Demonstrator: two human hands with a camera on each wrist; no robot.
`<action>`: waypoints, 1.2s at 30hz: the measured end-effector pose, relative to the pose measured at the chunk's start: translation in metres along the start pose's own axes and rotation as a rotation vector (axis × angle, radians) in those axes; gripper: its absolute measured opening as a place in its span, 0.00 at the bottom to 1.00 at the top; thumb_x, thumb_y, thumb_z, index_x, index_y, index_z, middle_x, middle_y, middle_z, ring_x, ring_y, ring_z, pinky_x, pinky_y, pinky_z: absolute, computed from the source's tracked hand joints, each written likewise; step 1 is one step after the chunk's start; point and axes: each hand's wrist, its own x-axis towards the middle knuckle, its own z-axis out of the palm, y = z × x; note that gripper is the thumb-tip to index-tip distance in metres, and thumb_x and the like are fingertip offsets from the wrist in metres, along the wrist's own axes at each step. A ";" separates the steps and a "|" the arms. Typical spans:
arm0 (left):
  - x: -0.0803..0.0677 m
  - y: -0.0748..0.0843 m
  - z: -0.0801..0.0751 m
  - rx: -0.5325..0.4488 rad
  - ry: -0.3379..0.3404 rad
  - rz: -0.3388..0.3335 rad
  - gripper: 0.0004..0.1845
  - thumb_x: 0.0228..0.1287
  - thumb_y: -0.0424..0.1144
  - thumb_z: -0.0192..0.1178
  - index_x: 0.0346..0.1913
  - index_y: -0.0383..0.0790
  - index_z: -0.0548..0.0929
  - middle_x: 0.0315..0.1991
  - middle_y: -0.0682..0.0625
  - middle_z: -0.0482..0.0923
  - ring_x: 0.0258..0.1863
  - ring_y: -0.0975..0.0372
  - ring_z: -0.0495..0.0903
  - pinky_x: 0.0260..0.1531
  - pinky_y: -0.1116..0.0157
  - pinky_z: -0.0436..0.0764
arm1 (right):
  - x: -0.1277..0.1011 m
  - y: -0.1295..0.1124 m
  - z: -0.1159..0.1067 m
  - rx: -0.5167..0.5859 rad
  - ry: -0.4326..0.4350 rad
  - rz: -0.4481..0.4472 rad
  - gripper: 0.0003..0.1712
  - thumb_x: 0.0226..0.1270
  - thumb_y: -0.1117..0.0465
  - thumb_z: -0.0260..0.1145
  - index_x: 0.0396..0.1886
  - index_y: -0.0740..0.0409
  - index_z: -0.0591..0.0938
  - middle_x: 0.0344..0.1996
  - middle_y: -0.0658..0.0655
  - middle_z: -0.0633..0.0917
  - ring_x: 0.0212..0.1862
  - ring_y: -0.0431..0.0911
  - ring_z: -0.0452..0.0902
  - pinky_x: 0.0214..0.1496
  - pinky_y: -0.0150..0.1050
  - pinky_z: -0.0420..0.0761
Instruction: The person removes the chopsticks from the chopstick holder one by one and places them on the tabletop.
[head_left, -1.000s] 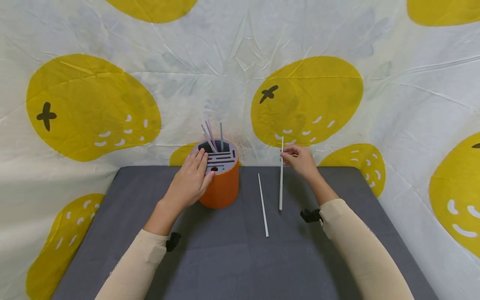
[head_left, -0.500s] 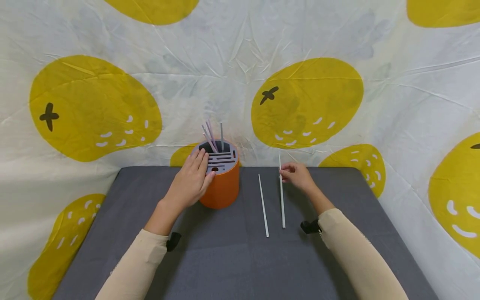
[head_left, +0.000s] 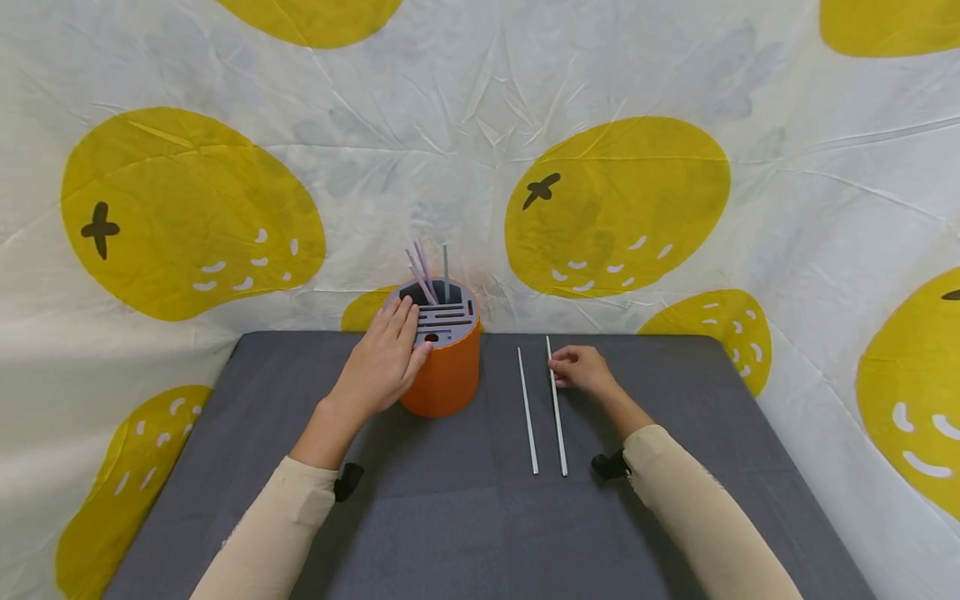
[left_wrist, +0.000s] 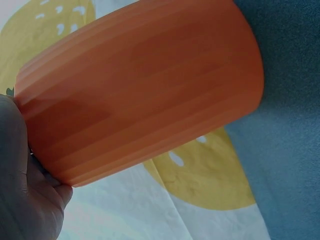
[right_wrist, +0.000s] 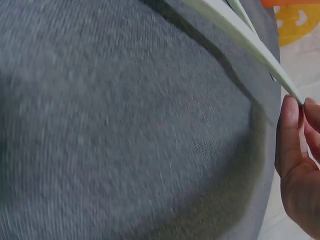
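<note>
My left hand rests with straight fingers on the grey slotted top of a round orange utensil holder. In the left wrist view, the holder's ribbed side fills most of the picture, with the hand at its top rim. To the right, the fingertips of my right hand pinch a pale, slim chopstick near its far end. A second pale chopstick lies on the table just left of it, nearly parallel. The right wrist view shows thumb and finger on the held chopstick.
Several thin pinkish and grey sticks stand in the holder's rear opening. A dark grey cloth covers the table. Behind the table's back edge hangs a white curtain with large yellow fruit prints.
My right hand has lowered the chopstick toward the table and moved slightly left, bringing it alongside the other one. The left hand stays on the holder.
</note>
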 end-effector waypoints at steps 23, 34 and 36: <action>-0.002 0.001 0.003 0.001 0.015 -0.003 0.36 0.83 0.51 0.45 0.79 0.26 0.58 0.80 0.32 0.55 0.82 0.42 0.51 0.80 0.45 0.53 | 0.009 0.003 0.024 0.013 0.071 0.105 0.11 0.68 0.69 0.71 0.45 0.73 0.85 0.22 0.52 0.84 0.21 0.37 0.80 0.25 0.32 0.85; -0.002 0.002 0.002 -0.004 0.009 -0.014 0.36 0.83 0.52 0.44 0.79 0.26 0.58 0.81 0.33 0.55 0.82 0.43 0.51 0.81 0.46 0.52 | 0.007 0.004 0.026 -0.023 0.084 0.093 0.12 0.66 0.68 0.73 0.45 0.72 0.86 0.22 0.54 0.86 0.22 0.38 0.82 0.26 0.32 0.86; -0.002 0.002 0.002 -0.004 0.010 -0.013 0.36 0.83 0.52 0.44 0.79 0.26 0.58 0.81 0.33 0.54 0.82 0.43 0.50 0.81 0.46 0.52 | 0.007 0.004 0.026 -0.033 0.090 0.090 0.11 0.66 0.68 0.73 0.44 0.72 0.86 0.22 0.54 0.86 0.21 0.38 0.81 0.26 0.32 0.86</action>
